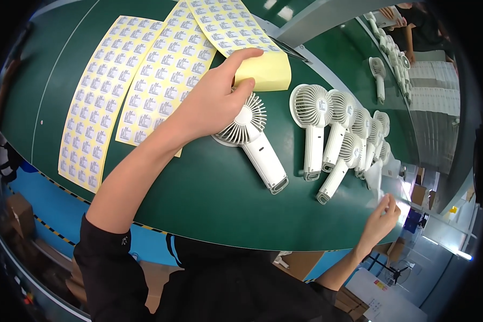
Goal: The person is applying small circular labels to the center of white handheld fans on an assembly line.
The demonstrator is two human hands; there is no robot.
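Sticker sheets [145, 80]: three, yellow, side by side at far left of conveyor belt [209, 198].
Handheld fans [252, 139]: one white under left hand, about seven more in overlapping cluster [349, 139] toward right edge; exact count unclear.
Further fans: one alone [378, 75], row behind too small to count.
Hands on belt: two.

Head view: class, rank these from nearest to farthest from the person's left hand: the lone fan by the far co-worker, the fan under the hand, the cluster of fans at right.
1. Fan under the left hand: fan, centre.
2. Cluster of fans, right.
3. Lone fan, far right.
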